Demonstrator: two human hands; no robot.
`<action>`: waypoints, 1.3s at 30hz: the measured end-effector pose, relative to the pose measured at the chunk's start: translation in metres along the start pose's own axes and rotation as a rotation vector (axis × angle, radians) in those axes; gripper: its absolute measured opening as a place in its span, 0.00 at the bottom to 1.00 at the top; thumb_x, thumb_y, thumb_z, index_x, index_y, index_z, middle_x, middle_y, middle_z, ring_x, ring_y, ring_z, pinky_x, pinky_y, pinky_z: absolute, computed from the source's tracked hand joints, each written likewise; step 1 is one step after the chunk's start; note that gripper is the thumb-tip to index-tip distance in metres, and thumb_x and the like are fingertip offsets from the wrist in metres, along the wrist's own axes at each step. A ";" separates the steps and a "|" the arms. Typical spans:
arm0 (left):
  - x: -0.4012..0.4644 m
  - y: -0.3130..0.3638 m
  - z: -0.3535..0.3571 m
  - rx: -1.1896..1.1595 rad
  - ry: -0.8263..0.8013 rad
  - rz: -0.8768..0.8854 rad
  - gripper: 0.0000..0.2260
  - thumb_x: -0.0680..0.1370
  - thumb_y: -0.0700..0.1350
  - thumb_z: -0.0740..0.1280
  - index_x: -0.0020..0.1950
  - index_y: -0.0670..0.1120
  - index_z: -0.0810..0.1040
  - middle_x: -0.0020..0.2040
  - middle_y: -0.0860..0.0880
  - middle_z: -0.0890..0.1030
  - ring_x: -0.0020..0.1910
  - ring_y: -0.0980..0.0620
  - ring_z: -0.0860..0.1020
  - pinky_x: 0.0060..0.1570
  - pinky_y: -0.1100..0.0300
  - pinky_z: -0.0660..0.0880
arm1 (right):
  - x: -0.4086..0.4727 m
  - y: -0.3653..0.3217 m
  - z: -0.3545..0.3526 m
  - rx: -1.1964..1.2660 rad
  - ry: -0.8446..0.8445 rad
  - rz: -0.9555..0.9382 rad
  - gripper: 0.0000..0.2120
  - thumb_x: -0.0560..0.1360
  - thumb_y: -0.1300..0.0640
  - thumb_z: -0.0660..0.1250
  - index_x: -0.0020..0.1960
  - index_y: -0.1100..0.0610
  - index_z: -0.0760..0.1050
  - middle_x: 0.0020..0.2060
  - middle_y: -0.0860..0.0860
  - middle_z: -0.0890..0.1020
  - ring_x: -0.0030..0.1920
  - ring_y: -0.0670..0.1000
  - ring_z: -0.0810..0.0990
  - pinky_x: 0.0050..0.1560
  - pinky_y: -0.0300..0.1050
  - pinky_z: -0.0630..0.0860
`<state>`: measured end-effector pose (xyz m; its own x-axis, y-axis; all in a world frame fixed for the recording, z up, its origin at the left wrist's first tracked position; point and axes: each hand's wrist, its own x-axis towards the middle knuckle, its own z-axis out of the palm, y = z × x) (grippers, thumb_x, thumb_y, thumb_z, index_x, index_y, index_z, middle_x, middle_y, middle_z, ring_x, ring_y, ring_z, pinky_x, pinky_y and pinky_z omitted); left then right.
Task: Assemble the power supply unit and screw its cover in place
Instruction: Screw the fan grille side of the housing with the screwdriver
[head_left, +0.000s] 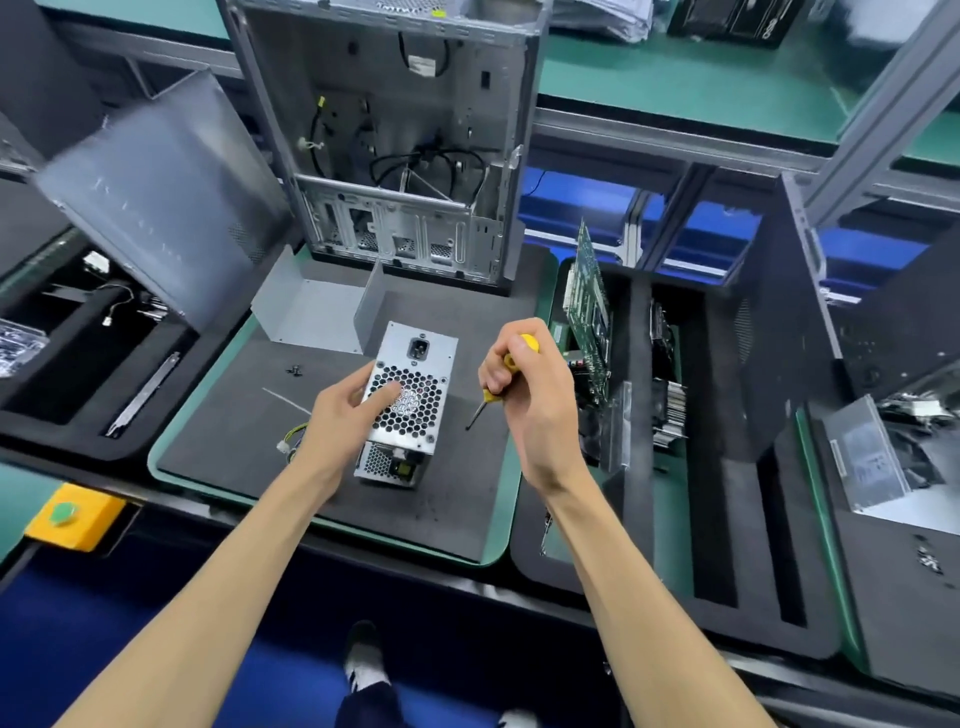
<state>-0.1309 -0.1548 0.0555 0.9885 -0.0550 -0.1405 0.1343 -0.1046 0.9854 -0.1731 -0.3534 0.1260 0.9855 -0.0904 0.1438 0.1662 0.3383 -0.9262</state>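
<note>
A silver power supply unit (415, 387) with a honeycomb fan grille and a black power socket stands on the dark foam mat (228, 441). My left hand (347, 415) holds its left side, thumb lying on the grille. My right hand (527, 395) grips a yellow-handled screwdriver (498, 387), its thin shaft pointing down-left to the mat just right of the unit. A bent grey metal cover (317, 309) lies behind the unit. Small black screws (294, 370) sit on the mat to the left. Yellow and black wires (292, 436) trail from the unit behind my left wrist.
An open computer case (400, 140) stands upright at the back of the mat. A grey side panel (156, 197) leans at left. Green circuit boards (589, 306) and heatsinks fill foam trays at right. A yellow button box (72, 514) sits at the front left edge.
</note>
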 end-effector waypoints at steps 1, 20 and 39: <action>0.003 0.000 -0.001 -0.005 -0.010 -0.002 0.13 0.80 0.44 0.70 0.63 0.57 0.81 0.55 0.59 0.86 0.55 0.61 0.83 0.46 0.76 0.75 | 0.003 0.001 0.003 -0.004 0.009 0.003 0.08 0.79 0.50 0.61 0.44 0.52 0.71 0.32 0.46 0.69 0.36 0.51 0.65 0.39 0.42 0.65; 0.016 -0.002 -0.003 -0.048 -0.067 0.018 0.13 0.81 0.43 0.70 0.64 0.57 0.80 0.55 0.58 0.86 0.55 0.61 0.83 0.47 0.74 0.75 | 0.025 0.011 0.032 0.060 -0.089 -0.027 0.12 0.79 0.50 0.58 0.37 0.49 0.72 0.30 0.47 0.65 0.32 0.50 0.62 0.37 0.47 0.60; -0.004 0.002 0.052 -0.043 -0.025 0.009 0.16 0.81 0.45 0.70 0.55 0.69 0.79 0.52 0.69 0.83 0.53 0.71 0.79 0.46 0.80 0.71 | 0.032 -0.003 -0.006 -0.008 -0.152 0.016 0.12 0.79 0.49 0.58 0.38 0.50 0.71 0.29 0.46 0.65 0.31 0.49 0.62 0.35 0.45 0.61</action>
<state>-0.1381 -0.2065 0.0531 0.9878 -0.0809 -0.1330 0.1283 -0.0609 0.9899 -0.1419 -0.3624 0.1313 0.9821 0.0579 0.1795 0.1508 0.3306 -0.9317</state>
